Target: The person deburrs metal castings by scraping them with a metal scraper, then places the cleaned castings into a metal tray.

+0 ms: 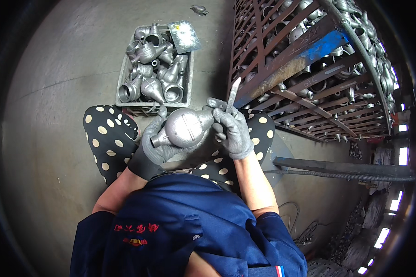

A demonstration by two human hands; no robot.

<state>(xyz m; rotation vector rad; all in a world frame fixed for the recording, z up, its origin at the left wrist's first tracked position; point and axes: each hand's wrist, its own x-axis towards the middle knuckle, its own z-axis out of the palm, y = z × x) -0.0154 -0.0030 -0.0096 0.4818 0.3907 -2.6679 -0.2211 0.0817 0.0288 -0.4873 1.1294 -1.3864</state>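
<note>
A round-bellied grey metal casting [186, 128] with raised cross-shaped ribs lies across my lap area, its short neck pointing to the lower left. My gloved left hand [155, 141] is wrapped round its left side and underneath. At the casting's tapered right end is my gloved right hand [233, 131], its fingers closed round a narrow flat metal tool [234, 94], perhaps a file. That tool's blade points up and away from me; its other end is hidden in the glove. A small grey metal piece [216, 103] shows beside the right fingertips, and I cannot tell whether it belongs to the tool.
Ahead stands a grey crate [120, 99] full of similar castings, with a shiny flat sheet [185, 37] at its far right corner. A large rusty metal cage [282, 74] heaped with castings rises on the right. One loose casting [199, 9] lies on the far floor.
</note>
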